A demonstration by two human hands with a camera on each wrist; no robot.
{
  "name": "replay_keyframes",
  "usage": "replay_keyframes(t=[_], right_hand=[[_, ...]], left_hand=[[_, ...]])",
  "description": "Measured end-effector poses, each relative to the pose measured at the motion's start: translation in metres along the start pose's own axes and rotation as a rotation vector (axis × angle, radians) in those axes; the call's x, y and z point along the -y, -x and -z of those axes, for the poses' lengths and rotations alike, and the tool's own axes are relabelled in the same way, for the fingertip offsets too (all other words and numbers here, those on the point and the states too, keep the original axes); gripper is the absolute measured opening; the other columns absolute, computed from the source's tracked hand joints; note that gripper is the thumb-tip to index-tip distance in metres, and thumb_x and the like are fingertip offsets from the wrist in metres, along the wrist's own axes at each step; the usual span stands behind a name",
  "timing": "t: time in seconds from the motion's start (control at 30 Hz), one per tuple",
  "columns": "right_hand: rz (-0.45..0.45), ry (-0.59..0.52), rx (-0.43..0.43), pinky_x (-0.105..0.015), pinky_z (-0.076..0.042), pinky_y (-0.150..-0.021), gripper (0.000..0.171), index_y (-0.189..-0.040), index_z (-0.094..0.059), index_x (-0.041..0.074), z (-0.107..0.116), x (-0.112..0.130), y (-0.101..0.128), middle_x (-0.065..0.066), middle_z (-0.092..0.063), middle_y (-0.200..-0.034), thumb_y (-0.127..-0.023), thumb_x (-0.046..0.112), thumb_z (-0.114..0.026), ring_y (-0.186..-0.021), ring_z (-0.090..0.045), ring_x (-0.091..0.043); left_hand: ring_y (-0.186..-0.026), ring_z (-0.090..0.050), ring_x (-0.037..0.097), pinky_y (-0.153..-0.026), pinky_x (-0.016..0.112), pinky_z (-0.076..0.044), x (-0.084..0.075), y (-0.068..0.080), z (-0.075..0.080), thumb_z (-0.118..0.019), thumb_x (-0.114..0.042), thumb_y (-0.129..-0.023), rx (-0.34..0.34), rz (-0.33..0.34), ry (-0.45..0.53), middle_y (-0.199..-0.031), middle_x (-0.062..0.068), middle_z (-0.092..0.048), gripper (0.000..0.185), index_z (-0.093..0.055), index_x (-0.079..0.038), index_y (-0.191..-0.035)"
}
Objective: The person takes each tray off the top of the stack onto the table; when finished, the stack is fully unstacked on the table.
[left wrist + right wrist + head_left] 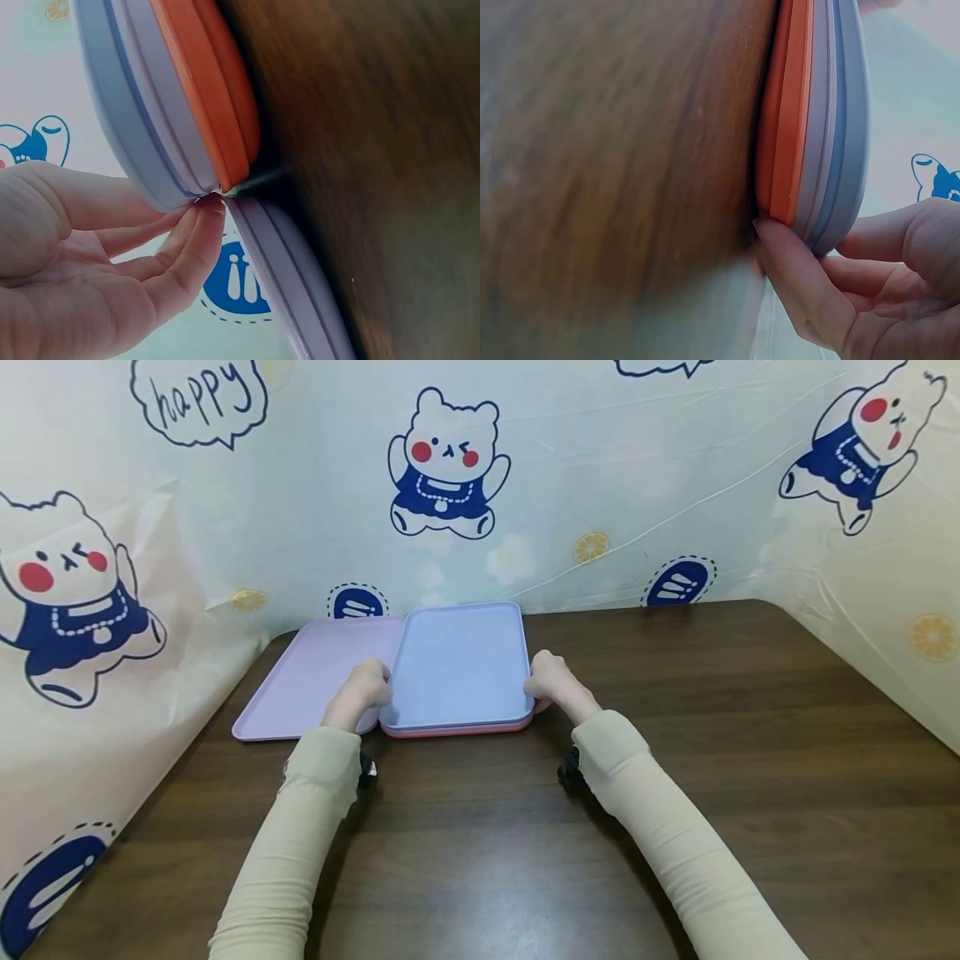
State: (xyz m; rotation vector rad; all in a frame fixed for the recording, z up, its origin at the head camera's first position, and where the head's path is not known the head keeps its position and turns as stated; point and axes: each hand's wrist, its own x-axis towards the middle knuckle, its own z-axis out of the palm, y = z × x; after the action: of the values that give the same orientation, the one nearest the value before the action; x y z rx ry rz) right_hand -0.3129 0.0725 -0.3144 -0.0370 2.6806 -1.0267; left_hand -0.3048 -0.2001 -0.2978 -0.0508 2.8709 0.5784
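On the dark wooden table (675, 760), a stack of nested trays (457, 672) sat toward the far edge, blue ones on top and orange ones at the bottom, with a single lilac tray (311, 685) lying flat just beside it on the left, their near corners touching or slightly overlapping. The left hand (363, 693) gripped the stack's left rim; in the left wrist view its fingertips (206, 214) were curled in under the blue rims, right at the seam above the orange layers. The right hand (551, 681) held the opposite rim, and the right wrist view showed its fingers (795, 259) hooked beneath the blue and pale layers, beside the orange edge. Both hands were thus closed on the stack's edges rather than flat or idle. Judging from this layout, one tray seemed already set aside, and the work in hand looked like separating the next one, the top blue tray (459, 660), from the pile. That lift appeared not yet made: the layers in both wrist views lay tight together, with no gap showing. At least the blue and orange trays remained stacked; exactly how many could not be counted.
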Motion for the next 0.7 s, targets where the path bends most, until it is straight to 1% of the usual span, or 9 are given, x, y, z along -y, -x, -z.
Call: replay_keyframes(t=[0.1,0.23,0.37,0.4,0.5,0.6,0.63,0.7], right_hand=[[-0.003,0.000,0.001,-0.032,-0.058,-0.063,0.013,-0.075,-0.051,-0.003,0.0004,-0.0001,-0.0003,-0.019,-0.060,-0.080,-0.088,-0.003,-0.048,-0.073,-0.070,-0.028],[-0.009,-0.004,0.006,-0.032,-0.058,-0.064,0.008,-0.084,-0.054,-0.006,-0.0002,0.0002,-0.0012,-0.021,-0.061,-0.088,-0.089,-0.002,-0.048,-0.076,-0.070,-0.028],[-0.024,-0.003,0.013,-0.033,-0.058,-0.063,0.009,-0.090,-0.055,-0.009,0.0000,0.0010,-0.0027,-0.023,-0.062,-0.092,-0.088,-0.003,-0.048,-0.075,-0.071,-0.029],[-0.020,-0.003,0.012,-0.032,-0.058,-0.061,0.009,-0.087,-0.055,-0.009,0.0002,0.0016,-0.0018,-0.023,-0.062,-0.089,-0.088,-0.003,-0.048,-0.072,-0.070,-0.028],[-0.022,-0.002,0.013,-0.031,-0.058,-0.060,0.009,-0.081,-0.052,-0.006,0.0004,0.0019,-0.0018,-0.020,-0.060,-0.081,-0.087,-0.004,-0.046,-0.070,-0.070,-0.027],[-0.007,-0.007,0.000,-0.031,-0.058,-0.061,0.013,-0.074,-0.048,-0.002,-0.0007,0.0018,-0.0015,-0.015,-0.054,-0.072,-0.086,-0.005,-0.046,-0.072,-0.070,-0.028],[-0.008,-0.006,-0.001,-0.032,-0.058,-0.063,0.014,-0.073,-0.047,-0.001,-0.0012,0.0013,-0.0027,-0.014,-0.053,-0.071,-0.087,-0.005,-0.046,-0.075,-0.071,-0.029],[0.000,0.000,-0.011,-0.033,-0.058,-0.064,0.018,-0.070,-0.044,0.001,-0.0022,0.0010,-0.0036,-0.013,-0.051,-0.069,-0.086,-0.005,-0.046,-0.075,-0.071,-0.030]], left_hand=[[-0.122,-0.044,0.039,-0.104,0.050,-0.039,-0.0001,-0.0003,0.0005,-0.043,0.004,-0.083,0.004,-0.003,0.006,-0.134,0.032,-0.046,0.048,-0.045,0.015,-0.129],[-0.123,-0.043,0.040,-0.105,0.050,-0.038,0.0007,-0.0002,0.0017,-0.043,0.003,-0.083,0.017,-0.001,0.019,-0.135,0.033,-0.044,0.049,-0.042,0.016,-0.131],[-0.124,-0.042,0.040,-0.105,0.050,-0.038,0.0008,-0.0001,0.0021,-0.042,0.003,-0.083,0.023,0.000,0.019,-0.135,0.033,-0.043,0.050,-0.041,0.016,-0.131],[-0.123,-0.043,0.040,-0.105,0.049,-0.038,0.0005,0.0001,0.0022,-0.042,0.003,-0.084,0.026,0.002,0.020,-0.135,0.033,-0.043,0.049,-0.041,0.016,-0.131],[-0.122,-0.043,0.040,-0.104,0.049,-0.039,0.0004,0.0002,0.0023,-0.042,0.003,-0.084,0.033,0.001,0.019,-0.134,0.034,-0.043,0.048,-0.041,0.017,-0.131],[-0.120,-0.044,0.040,-0.103,0.049,-0.041,0.0004,0.0005,0.0027,-0.043,0.003,-0.085,0.038,0.006,0.020,-0.134,0.034,-0.044,0.048,-0.041,0.017,-0.131],[-0.120,-0.044,0.040,-0.102,0.049,-0.041,0.0007,0.0002,0.0027,-0.043,0.003,-0.085,0.036,0.006,0.017,-0.133,0.034,-0.044,0.047,-0.041,0.016,-0.130],[-0.118,-0.044,0.039,-0.102,0.049,-0.041,0.0009,-0.0004,0.0026,-0.043,0.002,-0.085,0.036,0.008,0.017,-0.133,0.034,-0.044,0.048,-0.041,0.016,-0.131]])
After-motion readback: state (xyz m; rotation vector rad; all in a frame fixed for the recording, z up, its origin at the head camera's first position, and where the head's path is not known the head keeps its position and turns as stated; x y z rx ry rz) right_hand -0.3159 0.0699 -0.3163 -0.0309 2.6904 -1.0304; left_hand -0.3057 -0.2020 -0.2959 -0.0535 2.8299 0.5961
